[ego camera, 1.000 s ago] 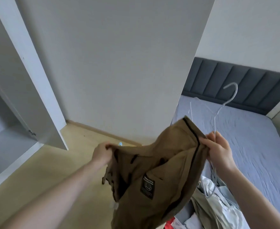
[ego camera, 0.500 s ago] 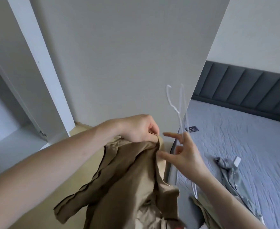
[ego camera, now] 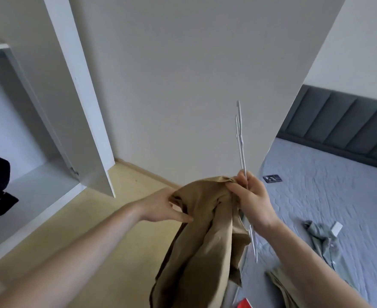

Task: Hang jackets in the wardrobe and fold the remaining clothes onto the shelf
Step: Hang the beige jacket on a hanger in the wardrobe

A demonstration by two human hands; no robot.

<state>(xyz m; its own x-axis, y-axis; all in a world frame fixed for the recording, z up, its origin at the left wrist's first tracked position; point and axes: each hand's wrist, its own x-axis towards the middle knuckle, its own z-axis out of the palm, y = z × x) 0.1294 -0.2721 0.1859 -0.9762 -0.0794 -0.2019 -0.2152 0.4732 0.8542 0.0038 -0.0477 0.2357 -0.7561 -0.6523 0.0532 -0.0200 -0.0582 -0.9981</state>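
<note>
Now the left hand [ego camera: 161, 207] pinches the collar of the tan cotton jacket [ego camera: 203, 236], which droops between both hands, while the right hand [ego camera: 249, 196] clamps the thin white wire hanger [ego camera: 241, 138] edge-on against the fabric. Likely the slack collar slips off as the hanger threads in

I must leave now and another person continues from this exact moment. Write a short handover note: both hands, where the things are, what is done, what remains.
Left hand: grips the brown jacket near its top edge.
Right hand: holds the white hanger, and its fingers also touch the jacket top.
Wardrobe: open on the left, something dark already inside.
Bed: a grey-green garment and other clothes lie there.
Done: jacket and hanger picked up.
Left: put the jacket on the hanger, hang it, fold the rest onto the shelf.
</note>
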